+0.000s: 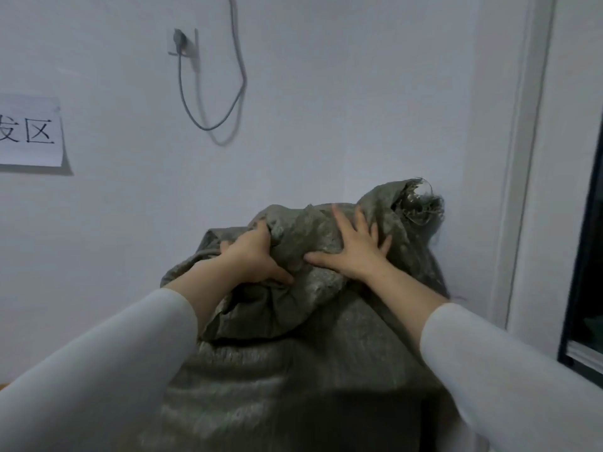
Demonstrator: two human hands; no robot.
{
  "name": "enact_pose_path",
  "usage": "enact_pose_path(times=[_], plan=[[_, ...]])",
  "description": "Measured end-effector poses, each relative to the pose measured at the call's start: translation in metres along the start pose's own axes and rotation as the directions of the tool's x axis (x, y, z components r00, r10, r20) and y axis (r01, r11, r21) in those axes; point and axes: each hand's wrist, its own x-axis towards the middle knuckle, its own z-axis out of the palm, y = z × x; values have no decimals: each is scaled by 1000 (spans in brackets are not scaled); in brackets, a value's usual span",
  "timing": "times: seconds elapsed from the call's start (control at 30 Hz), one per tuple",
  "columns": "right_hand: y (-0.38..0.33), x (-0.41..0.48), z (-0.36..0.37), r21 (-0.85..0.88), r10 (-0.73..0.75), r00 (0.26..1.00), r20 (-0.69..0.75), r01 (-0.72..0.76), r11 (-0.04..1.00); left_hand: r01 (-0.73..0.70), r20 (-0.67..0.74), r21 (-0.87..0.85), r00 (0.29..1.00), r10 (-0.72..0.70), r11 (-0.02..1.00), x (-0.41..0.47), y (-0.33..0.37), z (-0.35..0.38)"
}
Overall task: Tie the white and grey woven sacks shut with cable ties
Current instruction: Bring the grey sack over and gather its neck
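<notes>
- The grey woven sack (293,370) stands full and upright against the white wall (326,93), right in front of the person, and its top is crumpled and folded over
- The left hand (253,256) is on the left side of the sack's top; its fingers (261,228) curl into the cloth and grip a bunched fold of it
- The right hand (354,247) lies flat on the gathered cloth just beside the left one, with its fingers spread wide and straight, pressing down and holding nothing
- The sack's frayed mouth (414,203) sticks up past the right hand, with loose threads hanging off its edge near the wall
- Both arms wear pale long sleeves (489,370)
- On the wall above, a plug sits in a socket (183,42) and a grey cable (208,102) hangs in a loop
- A paper sign (31,132) with black characters is stuck to the wall at far left
- A dark window frame (584,256) runs down the right edge
</notes>
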Motion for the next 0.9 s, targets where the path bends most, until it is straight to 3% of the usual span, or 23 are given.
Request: enact_pose_path(times=[0.13, 0.27, 0.4, 0.5, 0.57, 0.73, 0.8, 0.9], plan=[[4, 20, -21, 130, -55, 992, 116, 40, 991, -29, -47, -97, 999, 24, 995, 6, 13, -22], [-2, 37, -42, 389, -124, 988, 89, 80, 918, -83, -185, -252, 982, 37, 964, 10, 32, -58], [-17, 57, -48, 494, -230, 972, 48, 177, 851, -135, -301, -163, 950, 81, 977, 15, 39, -75], [-27, 61, -39, 525, -338, 929, 147, 217, 823, -142, -340, -116, 936, 96, 983, 15, 37, -71], [-38, 56, -28, 568, -327, 921, 209, 158, 808, -172, -359, -126, 926, 116, 977, 14, 33, -64], [-59, 77, -43, 530, -81, 988, -129, 138, 836, -128, -574, -165, 819, 10, 978, 14, 35, -77], [-57, 87, -59, 616, -20, 984, -177, 126, 778, -134, -528, -286, 848, -40, 949, 16, 40, -86], [-49, 87, -55, 656, -51, 994, -98, 103, 747, -114, -270, -421, 963, -4, 900, 15, 43, -69]])
